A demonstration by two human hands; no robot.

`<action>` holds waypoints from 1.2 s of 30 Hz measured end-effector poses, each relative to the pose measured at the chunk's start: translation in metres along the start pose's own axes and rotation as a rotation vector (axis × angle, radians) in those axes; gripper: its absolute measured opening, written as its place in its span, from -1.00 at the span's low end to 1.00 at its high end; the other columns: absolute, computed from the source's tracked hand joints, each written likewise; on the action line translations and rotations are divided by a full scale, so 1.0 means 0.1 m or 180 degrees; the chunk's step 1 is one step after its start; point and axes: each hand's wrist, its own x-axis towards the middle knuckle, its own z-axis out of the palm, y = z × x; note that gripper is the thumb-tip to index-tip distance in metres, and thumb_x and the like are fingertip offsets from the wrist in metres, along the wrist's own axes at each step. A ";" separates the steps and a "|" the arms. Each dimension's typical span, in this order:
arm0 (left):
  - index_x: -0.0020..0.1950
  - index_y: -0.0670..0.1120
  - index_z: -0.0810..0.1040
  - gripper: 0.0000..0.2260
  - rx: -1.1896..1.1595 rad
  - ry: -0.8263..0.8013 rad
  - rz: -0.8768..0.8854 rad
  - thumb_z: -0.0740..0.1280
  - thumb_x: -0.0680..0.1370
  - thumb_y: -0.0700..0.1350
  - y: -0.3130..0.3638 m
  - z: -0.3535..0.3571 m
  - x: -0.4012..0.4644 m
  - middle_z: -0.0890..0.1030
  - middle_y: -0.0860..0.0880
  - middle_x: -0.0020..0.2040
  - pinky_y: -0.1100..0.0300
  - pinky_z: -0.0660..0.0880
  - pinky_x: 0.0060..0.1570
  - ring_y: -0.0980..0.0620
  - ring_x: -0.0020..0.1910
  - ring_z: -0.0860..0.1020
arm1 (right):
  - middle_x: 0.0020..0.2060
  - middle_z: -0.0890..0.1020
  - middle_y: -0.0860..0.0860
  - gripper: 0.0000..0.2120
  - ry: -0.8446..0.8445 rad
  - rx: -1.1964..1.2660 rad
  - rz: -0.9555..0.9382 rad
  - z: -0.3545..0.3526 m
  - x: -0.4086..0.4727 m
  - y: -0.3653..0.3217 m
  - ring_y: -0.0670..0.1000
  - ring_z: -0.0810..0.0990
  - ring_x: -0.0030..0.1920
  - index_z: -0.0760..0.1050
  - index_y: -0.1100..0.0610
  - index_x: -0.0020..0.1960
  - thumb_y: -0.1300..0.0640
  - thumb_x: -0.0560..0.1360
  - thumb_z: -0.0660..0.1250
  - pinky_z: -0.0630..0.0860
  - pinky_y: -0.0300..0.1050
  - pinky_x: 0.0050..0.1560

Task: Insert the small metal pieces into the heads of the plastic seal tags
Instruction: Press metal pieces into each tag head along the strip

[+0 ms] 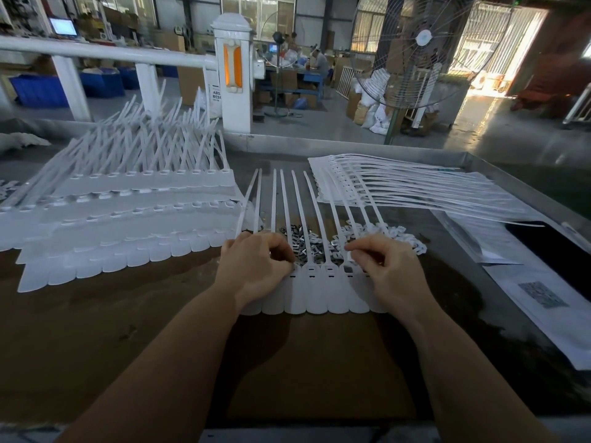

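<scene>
White sack (215,96) behind railing post: "ABS", "RESI…" partly legible; printed paper sheet (543,294) unreadable

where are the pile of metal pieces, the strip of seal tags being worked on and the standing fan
pile of metal pieces (299,233), head view, on the shiny clips between the straps
strip of seal tags (315,297), head view, on a flat white tab
standing fan (423,38), head view, on its centre hub

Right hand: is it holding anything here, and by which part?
The right hand pinches a small white piece by its top edge, between thumb and forefinger, over the tag strip.
</scene>
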 end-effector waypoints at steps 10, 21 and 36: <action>-0.29 0.20 0.45 -0.82 0.0011 0.0019 0.0016 0.39 0.45 -0.03 0.00 0.00 -0.02 0.53 0.20 -0.16 0.16 0.12 0.03 0.09 0.01 0.44 | -0.14 0.59 -0.13 -0.85 0.0093 0.0024 0.0001 0.03 0.00 0.02 -0.21 0.55 -0.07 0.57 0.05 0.00 0.25 0.51 0.30 0.43 -0.47 -0.10; -0.25 0.19 0.48 -0.85 0.0020 0.0041 0.0043 0.38 0.45 -0.04 -0.01 0.02 -0.02 0.54 0.20 -0.14 0.16 0.13 0.02 0.11 -0.01 0.44 | -0.18 0.59 -0.11 -0.92 0.0101 -0.0070 0.0051 0.04 -0.01 0.02 -0.23 0.55 -0.13 0.57 0.10 -0.04 0.21 0.49 0.33 0.43 -0.50 -0.17; -0.27 0.20 0.46 -0.83 0.0003 0.0055 0.0026 0.38 0.44 -0.04 -0.02 0.03 -0.02 0.52 0.22 -0.18 0.17 0.11 0.01 0.12 -0.02 0.44 | -0.11 0.56 0.03 -0.92 0.0001 -0.0179 0.0468 0.04 0.03 0.05 -0.07 0.50 -0.10 0.62 0.21 -0.13 0.19 0.46 0.38 0.39 -0.37 -0.15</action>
